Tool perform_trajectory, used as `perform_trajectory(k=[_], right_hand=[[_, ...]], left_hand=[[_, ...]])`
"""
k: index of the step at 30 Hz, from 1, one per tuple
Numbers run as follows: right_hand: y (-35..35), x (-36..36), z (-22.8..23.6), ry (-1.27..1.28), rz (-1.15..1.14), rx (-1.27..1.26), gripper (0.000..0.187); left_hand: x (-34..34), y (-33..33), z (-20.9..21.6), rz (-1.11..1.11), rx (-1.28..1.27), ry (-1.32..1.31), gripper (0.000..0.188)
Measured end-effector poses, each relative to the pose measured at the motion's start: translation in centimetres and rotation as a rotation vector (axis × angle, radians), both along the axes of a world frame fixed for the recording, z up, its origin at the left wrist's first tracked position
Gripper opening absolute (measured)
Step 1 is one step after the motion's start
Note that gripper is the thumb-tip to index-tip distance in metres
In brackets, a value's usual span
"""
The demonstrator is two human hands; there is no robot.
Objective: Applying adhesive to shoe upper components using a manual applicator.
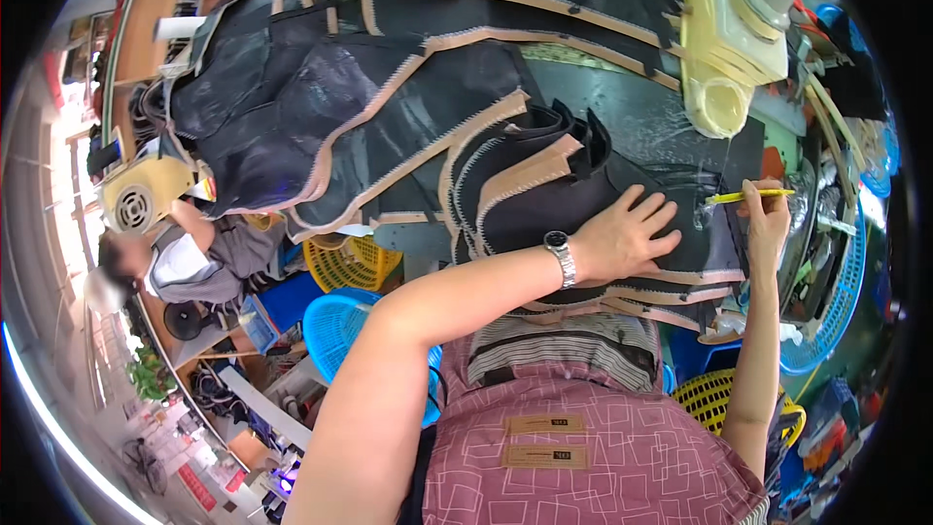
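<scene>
My left hand (627,236), a metal-banded watch (559,253) on its wrist, presses flat with spread fingers on a stack of black sheet pieces (544,214). These pieces have tan, zigzag-edged borders, and some curl up at the far end. In my closed right hand (766,224) is a thin yellow-handled brush (748,196), pointing left over the right end of the top piece. Its tip looks wet and whitish. Beyond the brush, a cream plastic glue container (729,49) lies with its round spout (721,107) toward me; a thin strand hangs from the spout.
More black pieces (292,117) overlap across the far left of the table. A blue basket (335,331) and a yellow basket (350,262) stand left; another yellow basket (714,399) is by my right arm. At far left sit a person (190,253) and a cream fan-like machine (141,194).
</scene>
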State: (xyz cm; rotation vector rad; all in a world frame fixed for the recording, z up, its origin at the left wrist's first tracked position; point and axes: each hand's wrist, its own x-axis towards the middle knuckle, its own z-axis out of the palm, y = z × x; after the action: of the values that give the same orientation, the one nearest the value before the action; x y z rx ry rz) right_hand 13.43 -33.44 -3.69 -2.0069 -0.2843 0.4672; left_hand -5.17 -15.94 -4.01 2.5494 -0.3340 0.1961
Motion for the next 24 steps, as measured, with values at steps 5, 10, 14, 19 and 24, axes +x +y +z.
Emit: perform_trajectory(k=[5,10,14,19,24], right_hand=[[0.8,-0.9,0.9,-0.183,0.068,0.103,0.013],[0.6,-1.8,1.7,-0.352,0.054,-0.045,0.014],[-0.4,-3.0,0.4,-0.300,0.158,0.007,0.021],[-4.0,-6.4,4.0,-0.396,0.321,0.184,0.023],[-2.0,-4.1,3.6,-0.003,-0.104,0.052,0.025]], left_hand=[[0.0,0.3,0.2,-0.026,-0.015,0.032,0.054],[0.1,0.3,0.4,-0.014,0.007,0.009,0.053],[0.2,0.2,0.0,-0.012,-0.031,0.048,0.053],[0.4,0.1,0.2,-0.006,-0.028,0.100,0.057],[0.3,0.0,-0.4,-0.008,-0.035,0.098,0.059]])
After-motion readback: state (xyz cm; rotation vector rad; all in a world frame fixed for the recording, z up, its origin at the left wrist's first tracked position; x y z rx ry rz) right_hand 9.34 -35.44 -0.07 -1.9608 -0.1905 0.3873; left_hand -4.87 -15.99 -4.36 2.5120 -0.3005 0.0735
